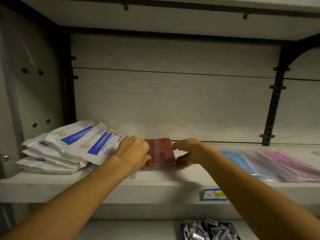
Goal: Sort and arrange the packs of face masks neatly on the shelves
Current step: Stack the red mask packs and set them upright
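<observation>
You had both hands on the shelf [103, 186] here, working a red pack of masks [160, 153] that sat flat in the middle, close to the back panel [173, 101]. Your left hand [133, 151] was curled over the pack's left edge, fingers bent down onto it, so it looked like a grip on that side. Your right hand [188, 153] was at the pack's right edge with fingers bent and the thumb tucked under near the front corner, pinching that side.

Just left of the red pack, touching your left hand, there was a messy pile of white packs with blue labels [72, 144], stacked at angles and leaning on each other. Off to the right, well apart from the red one, a blue pack [237, 158] lay flat, and beside it a pink pack [290, 163] in clear wrap.

A small blue price tag [214, 194] was stuck on the shelf's front edge. Below that, a blue tray of little wrapped items [209, 230] sat on the lower shelf.
</observation>
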`<state>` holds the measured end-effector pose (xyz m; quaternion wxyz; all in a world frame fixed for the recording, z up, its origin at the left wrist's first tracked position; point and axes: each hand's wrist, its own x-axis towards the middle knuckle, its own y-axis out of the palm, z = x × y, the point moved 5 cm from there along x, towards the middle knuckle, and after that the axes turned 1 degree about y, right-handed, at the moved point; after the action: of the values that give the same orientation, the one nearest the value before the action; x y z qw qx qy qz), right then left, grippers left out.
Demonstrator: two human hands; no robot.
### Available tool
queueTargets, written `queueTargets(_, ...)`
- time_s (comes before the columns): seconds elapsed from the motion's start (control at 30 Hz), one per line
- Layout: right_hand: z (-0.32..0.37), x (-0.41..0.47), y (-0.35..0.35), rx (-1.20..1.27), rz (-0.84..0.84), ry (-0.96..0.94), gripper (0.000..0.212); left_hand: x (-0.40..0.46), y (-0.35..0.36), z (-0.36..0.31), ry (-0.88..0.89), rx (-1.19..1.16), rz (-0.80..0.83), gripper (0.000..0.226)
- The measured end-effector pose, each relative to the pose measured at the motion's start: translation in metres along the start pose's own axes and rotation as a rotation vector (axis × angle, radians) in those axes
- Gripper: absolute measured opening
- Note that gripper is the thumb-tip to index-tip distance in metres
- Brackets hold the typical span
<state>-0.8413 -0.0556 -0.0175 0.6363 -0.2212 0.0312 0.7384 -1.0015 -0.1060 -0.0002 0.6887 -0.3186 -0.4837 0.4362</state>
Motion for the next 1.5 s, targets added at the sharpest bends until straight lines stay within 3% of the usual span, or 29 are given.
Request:
queueTargets(0.1, 0.003, 0.004, 0.005, 0.007, 0.031, 0.055, 0.040, -0.002, 0.007, 0.000, 0.026, -0.022, 0.027, 0.035)
queueTargets(0.23, 0.007, 0.016, 0.015, -0.039, 0.044, 0.059, 0.039, -0.005, 0.011, -0.002, 0.060, -0.069, 0.045, 0.032)
queueTargets(0.4, 0.004, 0.022, 0.032, -0.082, 0.152, 0.069, 0.014, -0.009, 0.008, 0.005, 0.054, -0.180, 0.011, 0.029)
queueTargets(0.6, 0.013, 0.017, 0.018, -0.136, 0.048, -0.140, 0.014, -0.009, 0.013, 0.008, -0.040, -0.376, -0.039, 0.029)
queueTargets(0.73, 0.014, 0.015, -0.010, -0.024, 0.038, -0.265, 0.015, -0.007, 0.008, 0.008, -0.152, -0.541, -0.159, 0.030)
queueTargets(0.83, 0.009, 0.016, -0.032, 0.132, 0.092, -0.376, 0.022, -0.001, 0.012, 0.002, -0.262, -0.816, -0.156, 0.041)
queueTargets(0.93, 0.004, 0.012, -0.044, 0.264, 0.159, -0.490, 0.030, 0.010, 0.020, -0.013, -0.387, -1.247, -0.053, 0.073)
queueTargets(1.03, -0.002, 0.013, -0.051, 0.366, 0.152, -0.562, 0.035, 0.023, 0.026, -0.038, -0.392, -1.652, 0.071, 0.107)
queueTargets(1.1, -0.009, 0.015, -0.053, 0.336, 0.075, -0.599, 0.036, 0.032, 0.033, -0.049, -0.373, -1.791, -0.015, 0.084)
queueTargets(1.17, -0.016, 0.019, -0.052, 0.286, 0.022, -0.617, 0.034, 0.036, 0.037, -0.057, -0.379, -1.746, -0.154, 0.050)
queueTargets(1.2, -0.019, 0.020, -0.051, 0.265, 0.009, -0.617, 0.033, 0.038, 0.037, -0.059, -0.368, -1.688, -0.210, 0.046)
queueTargets(1.37, -0.012, 0.026, -0.051, 0.220, 0.025, -0.610, 0.041, 0.044, 0.021, -0.059, -0.253, -1.547, -0.367, 0.042)
queueTargets(1.5, -0.006, 0.020, -0.040, 0.097, 0.008, -0.758, 0.044, 0.043, 0.029, -0.058, -0.290, -1.447, -0.372, 0.040)
